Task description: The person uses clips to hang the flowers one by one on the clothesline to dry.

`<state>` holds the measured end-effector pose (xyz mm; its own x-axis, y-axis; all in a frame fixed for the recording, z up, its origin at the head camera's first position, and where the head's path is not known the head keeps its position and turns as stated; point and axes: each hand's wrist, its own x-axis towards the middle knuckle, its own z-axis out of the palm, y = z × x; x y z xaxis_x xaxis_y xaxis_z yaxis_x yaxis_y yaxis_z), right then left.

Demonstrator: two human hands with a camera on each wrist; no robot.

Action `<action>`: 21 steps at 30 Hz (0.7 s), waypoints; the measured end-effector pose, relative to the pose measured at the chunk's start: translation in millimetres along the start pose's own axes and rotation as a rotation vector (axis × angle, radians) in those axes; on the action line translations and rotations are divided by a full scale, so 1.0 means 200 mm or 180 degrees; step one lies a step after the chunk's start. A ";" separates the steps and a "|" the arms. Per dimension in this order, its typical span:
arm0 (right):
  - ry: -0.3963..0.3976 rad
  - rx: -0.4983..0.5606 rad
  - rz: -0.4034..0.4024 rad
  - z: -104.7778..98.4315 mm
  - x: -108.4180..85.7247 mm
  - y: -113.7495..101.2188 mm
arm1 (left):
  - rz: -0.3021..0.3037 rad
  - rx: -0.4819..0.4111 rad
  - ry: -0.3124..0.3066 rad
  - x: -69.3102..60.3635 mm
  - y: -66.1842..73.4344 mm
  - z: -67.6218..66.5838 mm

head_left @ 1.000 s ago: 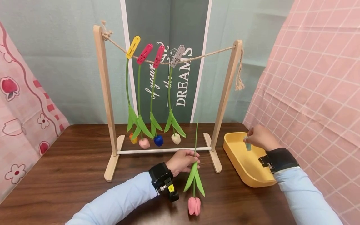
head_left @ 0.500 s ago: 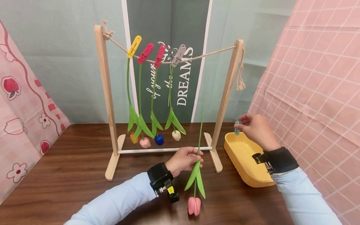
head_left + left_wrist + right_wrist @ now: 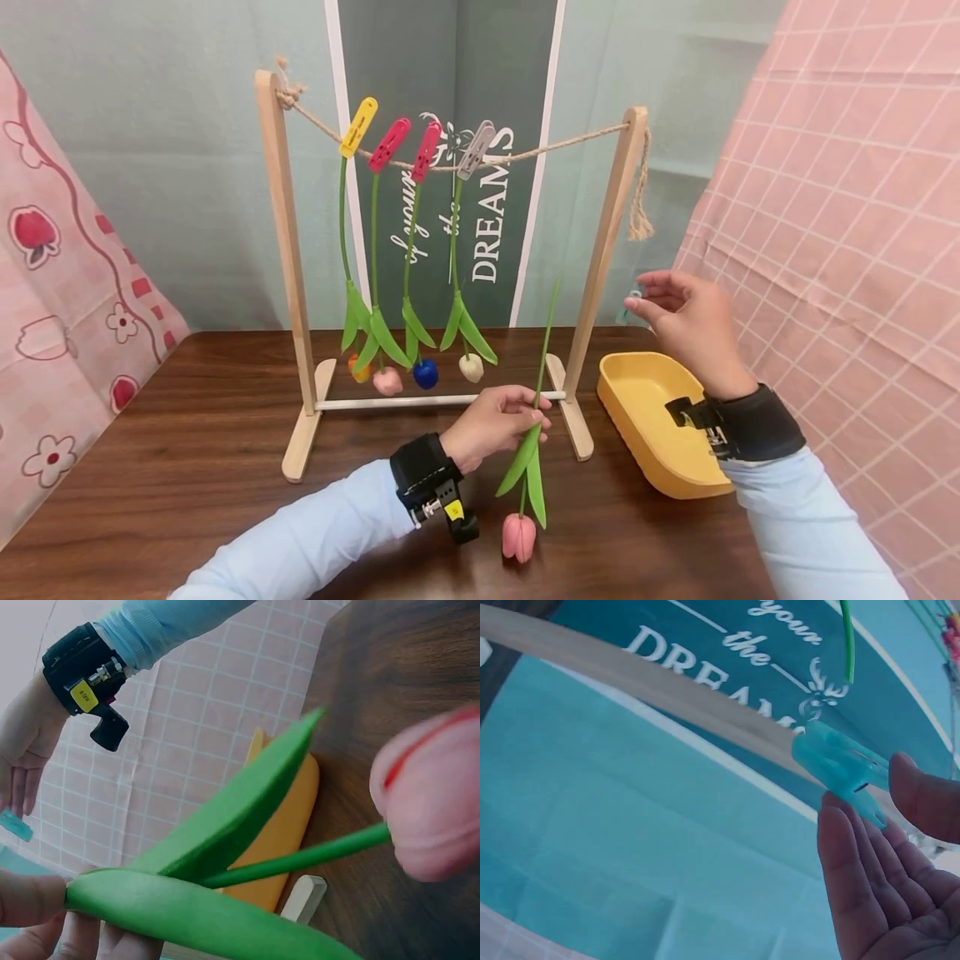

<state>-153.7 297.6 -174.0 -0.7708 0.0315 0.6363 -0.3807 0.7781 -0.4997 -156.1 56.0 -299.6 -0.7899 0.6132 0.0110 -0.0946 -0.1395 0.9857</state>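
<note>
My left hand [image 3: 498, 425] pinches the green stem of a pink artificial tulip [image 3: 519, 537], whose bloom points down toward the table. In the left wrist view the tulip's leaves [image 3: 225, 817] spread out past the thumb. My right hand [image 3: 690, 329] holds a translucent blue-green clothespin [image 3: 844, 766] between thumb and fingers, up beside the rack's right post. A rope [image 3: 570, 146] sags across the wooden rack [image 3: 288, 250]. From it hang several tulips upside down, among them a blue one [image 3: 425, 374] and a white one [image 3: 471, 367], held by yellow [image 3: 358, 127], red [image 3: 389, 145] and grey clothespins [image 3: 476, 151].
A yellow tray [image 3: 648, 454] stands on the table right of the rack, under my right forearm. A white crossbar [image 3: 420, 402] joins the rack's feet low down. Pink patterned cloths hang at both sides, with a green curtain [image 3: 180, 167] behind.
My right hand has risen out of the yellow tray, carrying the clothespin upward. The left hand has shifted slightly right, and the pink tulip's stem leans more to the right.
</note>
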 end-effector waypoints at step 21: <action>0.0706 0.0756 -0.0348 -0.03 0.13 -0.25 | 0.0359 0.0123 0.0192 0.03 0.14 -0.01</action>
<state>-152.8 263.4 -129.6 -0.5989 0.1119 0.7930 -0.5834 0.6174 -0.5277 -164.7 54.4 -271.3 -0.8294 0.5472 0.1131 0.0193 -0.1742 0.9845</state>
